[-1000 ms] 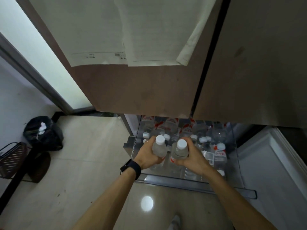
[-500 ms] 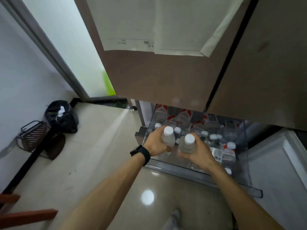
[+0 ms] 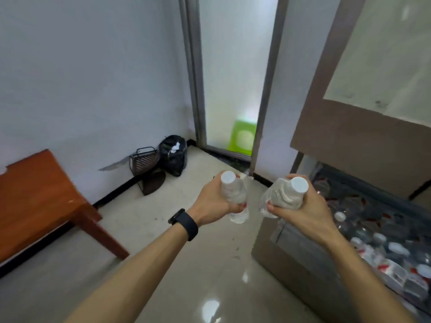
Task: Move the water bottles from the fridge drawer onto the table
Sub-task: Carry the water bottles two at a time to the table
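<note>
The left hand [image 3: 213,200] grips one clear, ribbed plastic bottle [image 3: 235,194]. The right hand [image 3: 303,212] grips another bottle [image 3: 283,194]. Both are round and white-capped, held above the glossy floor [image 3: 186,264] between the wooden table [image 3: 35,206] and the fridge drawer [image 3: 300,264].

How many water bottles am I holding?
2: one bottle gripped by the left hand, another bottle by the right hand. More lie in the fridge drawer, too blurred to count.

On the glossy floor [image 3: 186,264] stand a wooden table [image 3: 35,206], a wire basket [image 3: 142,160] and a black bag [image 3: 173,157].
</note>
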`<state>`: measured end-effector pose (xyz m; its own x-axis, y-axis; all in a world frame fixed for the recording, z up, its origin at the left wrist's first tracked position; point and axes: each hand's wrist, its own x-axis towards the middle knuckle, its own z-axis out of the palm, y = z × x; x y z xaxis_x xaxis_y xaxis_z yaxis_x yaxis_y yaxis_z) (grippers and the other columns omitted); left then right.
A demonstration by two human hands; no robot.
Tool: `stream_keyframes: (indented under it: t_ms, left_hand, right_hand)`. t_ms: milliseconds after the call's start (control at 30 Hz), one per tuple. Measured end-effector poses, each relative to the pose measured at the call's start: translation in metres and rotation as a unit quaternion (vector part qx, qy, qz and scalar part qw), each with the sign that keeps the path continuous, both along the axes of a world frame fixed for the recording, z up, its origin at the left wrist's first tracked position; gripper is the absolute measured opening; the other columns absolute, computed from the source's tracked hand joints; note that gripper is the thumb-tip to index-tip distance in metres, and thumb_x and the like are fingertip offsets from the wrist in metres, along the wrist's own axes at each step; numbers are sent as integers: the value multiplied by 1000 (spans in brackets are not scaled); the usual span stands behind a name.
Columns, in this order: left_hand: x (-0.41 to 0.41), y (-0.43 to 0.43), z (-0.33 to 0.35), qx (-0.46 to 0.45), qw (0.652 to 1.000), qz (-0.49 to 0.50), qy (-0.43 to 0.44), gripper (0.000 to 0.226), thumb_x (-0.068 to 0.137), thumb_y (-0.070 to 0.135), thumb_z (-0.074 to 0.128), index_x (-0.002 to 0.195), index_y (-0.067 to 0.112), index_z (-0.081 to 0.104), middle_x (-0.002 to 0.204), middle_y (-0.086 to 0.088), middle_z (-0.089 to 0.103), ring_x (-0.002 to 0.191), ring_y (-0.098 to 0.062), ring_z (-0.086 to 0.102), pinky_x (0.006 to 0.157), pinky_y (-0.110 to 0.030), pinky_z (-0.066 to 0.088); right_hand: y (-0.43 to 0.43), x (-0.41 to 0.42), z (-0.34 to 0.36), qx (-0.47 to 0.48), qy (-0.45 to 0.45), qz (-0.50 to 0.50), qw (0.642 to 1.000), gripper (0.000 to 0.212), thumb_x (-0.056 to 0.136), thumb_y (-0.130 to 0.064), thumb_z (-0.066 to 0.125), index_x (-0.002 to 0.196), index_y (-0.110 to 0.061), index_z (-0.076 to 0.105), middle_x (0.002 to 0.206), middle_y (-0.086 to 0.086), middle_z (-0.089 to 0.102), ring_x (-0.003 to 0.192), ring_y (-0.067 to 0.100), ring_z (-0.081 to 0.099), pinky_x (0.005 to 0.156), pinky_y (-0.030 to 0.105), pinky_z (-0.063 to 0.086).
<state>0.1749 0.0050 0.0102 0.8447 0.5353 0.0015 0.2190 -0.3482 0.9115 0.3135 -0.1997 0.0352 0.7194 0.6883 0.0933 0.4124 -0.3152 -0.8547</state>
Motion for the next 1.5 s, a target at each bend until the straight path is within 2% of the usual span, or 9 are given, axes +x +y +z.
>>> stream_keyframes:
  t_ms: [133, 400, 633, 700, 767, 933, 1167, 1300, 1500]
  left_hand:
    - [-132, 57, -5, 13, 993, 113, 16, 63, 66, 16, 88, 118, 29, 56, 107, 8, 64, 95, -10, 61, 81, -22, 52]
    - [-375, 127, -20, -1, 952, 303, 51, 57, 68, 3, 85, 114, 20, 55, 104, -1, 63, 93, -17, 61, 78, -29, 53]
    - [-526, 191, -45, -18, 897, 436, 76, 59, 63, 16, 87, 113, 25, 55, 103, -5, 64, 91, -20, 64, 67, -26, 56]
    - [-557, 218, -50, -30, 884, 458, 86, 56, 64, 16, 86, 111, 22, 55, 101, -8, 63, 86, -21, 64, 61, -22, 54]
    - [-585, 252, -59, -31, 873, 475, 105, 49, 61, 22, 85, 101, 21, 56, 95, -7, 63, 82, -23, 64, 60, -30, 57]
    - [-634, 333, -64, -24, 839, 531, 120, 57, 65, 18, 86, 114, 24, 56, 102, 6, 65, 92, -12, 65, 78, -32, 56]
    - [-691, 433, -80, -50, 816, 562, 127, 55, 66, 22, 84, 114, 27, 57, 103, 8, 68, 95, -8, 66, 85, -33, 56]
    - [-717, 481, -96, -61, 814, 562, 132, 57, 65, 22, 86, 113, 29, 56, 104, 8, 66, 96, -8, 65, 85, -32, 55]
    - [-761, 564, -127, -101, 832, 525, 145, 59, 69, 18, 87, 116, 31, 54, 110, 8, 64, 103, -12, 63, 86, -31, 52]
  right_hand:
    - [79, -89, -9, -38, 0, 112, 993, 64, 61, -39, 91, 109, -41, 49, 101, -13, 64, 93, 11, 63, 82, 41, 55]
    - [230, -272, -32, -69, 30, 303, 950, 59, 65, -32, 90, 109, -33, 50, 98, -11, 65, 89, 9, 63, 68, 22, 50]
    - [363, -394, -47, -94, 31, 434, 895, 57, 62, -32, 90, 104, -38, 52, 95, -14, 67, 85, 1, 64, 68, 18, 47]
    - [402, -422, -55, -98, 28, 457, 883, 58, 62, -33, 90, 107, -35, 52, 96, -11, 68, 87, 8, 66, 69, 22, 52]
    - [445, -448, -63, -103, 21, 477, 872, 62, 61, -38, 89, 109, -36, 50, 97, -10, 66, 89, 12, 65, 70, 27, 55]
    - [553, -505, -76, -111, 27, 529, 841, 62, 66, -32, 90, 110, -33, 47, 100, -13, 63, 91, 8, 62, 67, 18, 44]
    - [677, -561, -96, -130, 42, 535, 834, 59, 63, -35, 89, 106, -38, 48, 96, -10, 68, 84, 8, 67, 66, 22, 51]
    - [733, -586, -112, -147, 33, 543, 826, 59, 64, -37, 89, 107, -37, 48, 98, -8, 68, 86, 10, 67, 72, 29, 57]
    - [816, -632, -144, -190, 21, 548, 814, 62, 68, -27, 89, 113, -28, 47, 100, -11, 65, 89, 7, 66, 68, 17, 50]
